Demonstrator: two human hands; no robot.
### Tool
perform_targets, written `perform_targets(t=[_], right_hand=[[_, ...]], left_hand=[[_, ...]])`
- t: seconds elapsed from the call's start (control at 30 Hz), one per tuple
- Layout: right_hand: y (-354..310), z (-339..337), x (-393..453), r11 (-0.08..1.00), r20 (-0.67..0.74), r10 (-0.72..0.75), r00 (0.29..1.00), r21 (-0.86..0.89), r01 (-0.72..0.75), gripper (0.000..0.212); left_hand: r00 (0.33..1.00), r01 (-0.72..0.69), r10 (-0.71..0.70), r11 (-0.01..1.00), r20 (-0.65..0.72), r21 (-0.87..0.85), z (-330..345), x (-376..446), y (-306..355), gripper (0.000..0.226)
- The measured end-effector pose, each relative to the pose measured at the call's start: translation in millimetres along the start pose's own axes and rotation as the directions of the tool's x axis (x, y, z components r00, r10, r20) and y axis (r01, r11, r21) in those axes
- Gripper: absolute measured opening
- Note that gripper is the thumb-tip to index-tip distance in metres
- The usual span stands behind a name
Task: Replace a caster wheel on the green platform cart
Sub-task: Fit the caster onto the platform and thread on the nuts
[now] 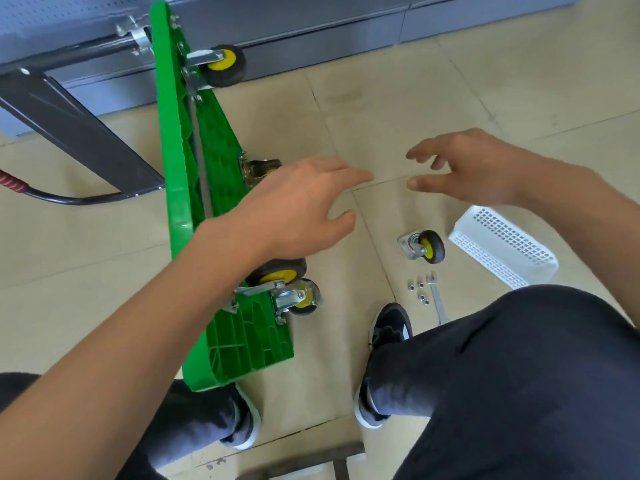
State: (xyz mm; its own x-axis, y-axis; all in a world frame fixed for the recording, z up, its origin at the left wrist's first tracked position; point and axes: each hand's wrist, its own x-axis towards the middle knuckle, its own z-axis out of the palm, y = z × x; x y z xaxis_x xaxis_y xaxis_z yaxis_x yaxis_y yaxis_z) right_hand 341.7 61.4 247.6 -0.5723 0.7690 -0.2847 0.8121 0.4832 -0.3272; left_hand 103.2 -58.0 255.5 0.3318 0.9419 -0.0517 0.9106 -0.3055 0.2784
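Note:
The green platform cart (180, 161) stands on its side edge on the tiled floor, underside facing right, with yellow-hubbed casters (225, 65) still on it. A loose caster wheel (425, 249) with a metal plate lies on the floor to the right. Several small nuts (417, 292) and a wrench (437, 299) lie just below it. My left hand (298, 206) hovers with relaxed fingers in front of the cart's underside, holding nothing. My right hand (471, 168) hovers above the floor with spread, slightly bent fingers, also holding nothing.
A white perforated plastic basket (502, 249) lies at the right. Grey metal cabinets (311, 26) run along the back. The cart's black folded handle (79, 129) and a red-gripped bar (14, 181) lie left. My black-trousered legs and shoes (388, 327) fill the foreground.

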Motion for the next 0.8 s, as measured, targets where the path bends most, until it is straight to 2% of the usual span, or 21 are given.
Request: perform_targets(t=[0.27,0.53,0.8], right_hand=[[91.5,31.6,-36.1,0.96,-0.013,0.197,0.98,0.204,-0.19,0.042],[147.6,129.4,-43.4,0.892,0.042,0.293,0.955,0.348,-0.289,0.024],[185.9,236.6,-33.3,0.847,0.153,0.346,0.926,0.373,-0.379,0.024]], left_hand=[[0.991,0.063,-0.031,0.967,0.131,-0.246,84.3,72.0,36.0,0.057],[0.958,0.15,-0.063,0.942,0.28,-0.302,186.1,108.6,52.0,0.048],[0.896,0.261,-0.095,0.903,0.433,-0.34,263.6,126.3,51.5,0.045]])
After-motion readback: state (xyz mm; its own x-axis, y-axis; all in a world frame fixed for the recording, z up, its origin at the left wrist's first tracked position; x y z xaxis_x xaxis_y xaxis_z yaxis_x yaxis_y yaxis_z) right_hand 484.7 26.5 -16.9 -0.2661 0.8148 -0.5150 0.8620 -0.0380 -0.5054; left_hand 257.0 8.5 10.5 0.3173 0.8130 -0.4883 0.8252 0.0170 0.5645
